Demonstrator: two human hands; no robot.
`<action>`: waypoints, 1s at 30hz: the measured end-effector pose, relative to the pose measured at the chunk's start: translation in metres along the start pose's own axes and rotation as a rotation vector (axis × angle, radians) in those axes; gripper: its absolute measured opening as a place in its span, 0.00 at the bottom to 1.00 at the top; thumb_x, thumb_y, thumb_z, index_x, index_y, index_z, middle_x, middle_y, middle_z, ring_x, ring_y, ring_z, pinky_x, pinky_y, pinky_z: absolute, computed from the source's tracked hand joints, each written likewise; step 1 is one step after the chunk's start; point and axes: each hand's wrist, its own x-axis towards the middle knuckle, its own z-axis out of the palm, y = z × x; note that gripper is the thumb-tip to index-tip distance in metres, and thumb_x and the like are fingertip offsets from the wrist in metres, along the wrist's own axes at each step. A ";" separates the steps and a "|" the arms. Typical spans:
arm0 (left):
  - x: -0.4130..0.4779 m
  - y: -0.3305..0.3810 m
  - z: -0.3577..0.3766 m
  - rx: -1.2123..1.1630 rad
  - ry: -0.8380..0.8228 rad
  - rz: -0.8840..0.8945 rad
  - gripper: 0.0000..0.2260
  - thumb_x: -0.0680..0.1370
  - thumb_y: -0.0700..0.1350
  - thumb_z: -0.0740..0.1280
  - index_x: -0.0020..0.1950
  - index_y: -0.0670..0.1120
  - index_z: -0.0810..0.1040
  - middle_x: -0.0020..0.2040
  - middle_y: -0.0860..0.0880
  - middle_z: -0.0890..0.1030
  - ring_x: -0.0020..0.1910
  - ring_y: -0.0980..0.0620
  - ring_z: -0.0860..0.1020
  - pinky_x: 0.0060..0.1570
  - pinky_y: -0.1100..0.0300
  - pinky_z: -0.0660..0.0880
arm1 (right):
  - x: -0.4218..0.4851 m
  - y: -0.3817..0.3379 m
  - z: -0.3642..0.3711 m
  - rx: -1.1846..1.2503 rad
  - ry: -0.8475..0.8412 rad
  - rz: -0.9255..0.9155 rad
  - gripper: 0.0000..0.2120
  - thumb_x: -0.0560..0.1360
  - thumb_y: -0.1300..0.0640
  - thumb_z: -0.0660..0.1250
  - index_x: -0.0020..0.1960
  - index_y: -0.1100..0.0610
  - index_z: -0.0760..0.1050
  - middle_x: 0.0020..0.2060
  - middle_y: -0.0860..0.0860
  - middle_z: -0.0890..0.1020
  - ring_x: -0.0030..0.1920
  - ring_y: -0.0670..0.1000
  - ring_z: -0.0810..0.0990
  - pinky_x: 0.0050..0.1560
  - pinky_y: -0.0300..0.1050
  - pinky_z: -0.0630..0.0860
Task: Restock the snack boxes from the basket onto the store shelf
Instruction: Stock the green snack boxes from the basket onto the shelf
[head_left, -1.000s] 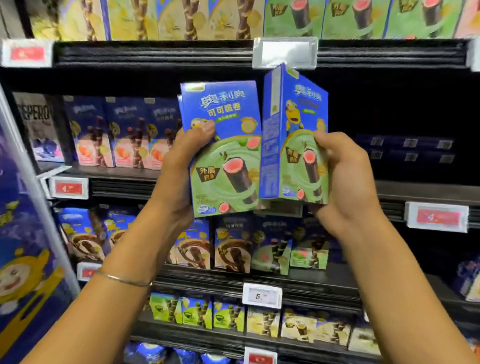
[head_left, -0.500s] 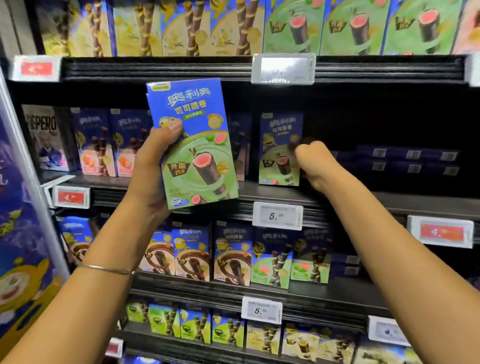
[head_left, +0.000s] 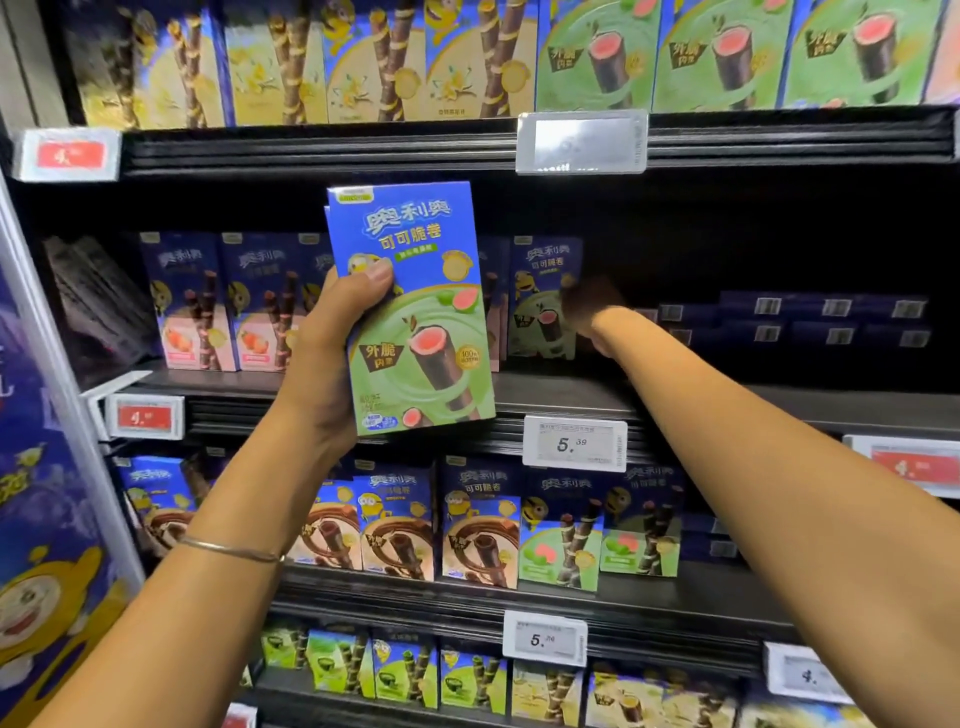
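two grips raised: left grip (head_left: 332, 358) curls round a green box (head_left: 415, 312); right grip (head_left: 592, 312), in shelf (head_left: 727, 408) shadow beside a shelved box (head_left: 543, 306), spread or curled i cannot tell.

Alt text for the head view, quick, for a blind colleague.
Left hand grips a blue-and-green snack box upright; right hand reaches beside a matching box standing on the middle shelf, its fingers lost in shadow.

- We see a thin, plain, silver-coloured bangle (head_left: 228, 550) round the left wrist (head_left: 249, 514).
- The left forearm (head_left: 197, 613) and right forearm (head_left: 753, 441) are bare as far as we see.
- The left hand (head_left: 332, 353) has a short-cut thumbnail.
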 end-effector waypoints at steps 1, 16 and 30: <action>0.000 0.000 -0.001 -0.002 0.002 -0.002 0.19 0.76 0.49 0.64 0.64 0.42 0.76 0.51 0.45 0.87 0.46 0.45 0.87 0.46 0.51 0.84 | 0.001 0.000 0.000 -0.008 -0.008 0.006 0.17 0.86 0.57 0.57 0.69 0.65 0.72 0.66 0.62 0.78 0.66 0.62 0.78 0.65 0.53 0.75; -0.002 -0.004 0.014 0.003 0.061 -0.029 0.34 0.75 0.49 0.65 0.78 0.36 0.65 0.60 0.40 0.82 0.52 0.41 0.84 0.54 0.46 0.82 | -0.021 -0.008 -0.010 0.170 -0.049 0.039 0.16 0.85 0.54 0.59 0.68 0.61 0.74 0.61 0.57 0.80 0.55 0.54 0.80 0.50 0.44 0.74; -0.012 -0.011 0.054 0.051 0.069 -0.013 0.32 0.75 0.48 0.64 0.76 0.34 0.68 0.63 0.34 0.80 0.55 0.38 0.82 0.56 0.46 0.81 | -0.186 -0.034 -0.047 0.779 -0.234 -0.271 0.20 0.81 0.39 0.63 0.62 0.53 0.76 0.53 0.46 0.85 0.53 0.43 0.85 0.48 0.39 0.82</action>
